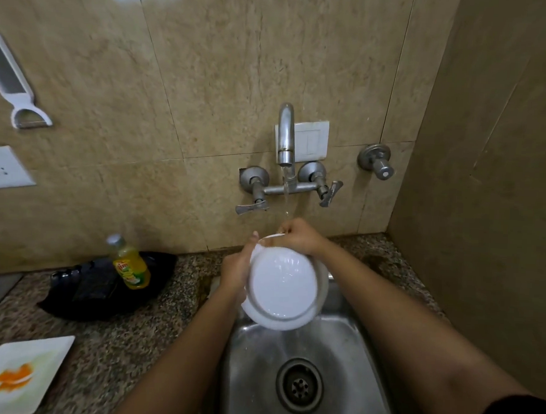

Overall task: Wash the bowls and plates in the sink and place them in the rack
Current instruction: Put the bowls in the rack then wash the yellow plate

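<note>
**Over the sink, a white plate held under running water**

Above the stainless steel sink [337,350], both hands grip a round white plate [282,288], tilted with its underside toward the camera. The left hand [236,272] clasps its left rim; the right hand [298,236] closes over its top edge, beneath the stream from the chrome wall tap [286,134]. The sink basin holds only its round drain [300,386]. On the speckled granite bench [119,334] to the left lies a square white plate [23,374] smeared with orange residue. A yellow dish-soap bottle [130,264] stands on a black cloth [105,288].
</note>
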